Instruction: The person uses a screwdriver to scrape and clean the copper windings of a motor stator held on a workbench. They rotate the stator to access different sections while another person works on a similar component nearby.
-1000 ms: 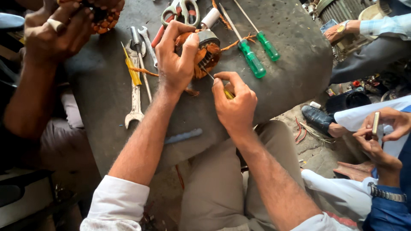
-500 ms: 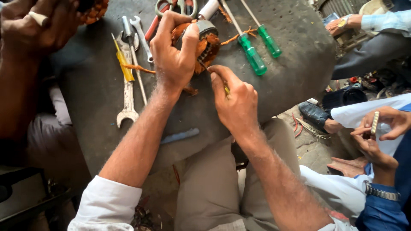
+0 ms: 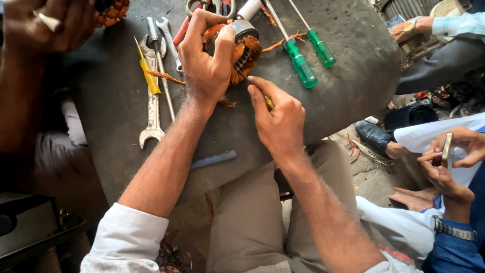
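A: Right hand (image 3: 280, 119) has crept closer to the motor armature (image 3: 241, 48); left hand (image 3: 207, 60) stays clamped over it, left of the green screwdrivers (image 3: 305, 53).

B: Risk?

A: Right fist is closed on a yellow-handled tool (image 3: 269, 103); a slip could gouge the copper windings or jab the left fingers.

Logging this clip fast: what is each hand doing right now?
Left hand: closed around the copper-wound motor part.
Right hand: closed on a yellow-handled tool, tip at the part.

Left hand (image 3: 207, 65) grips motor armature (image 3: 241, 48); right hand (image 3: 278, 119) probes.
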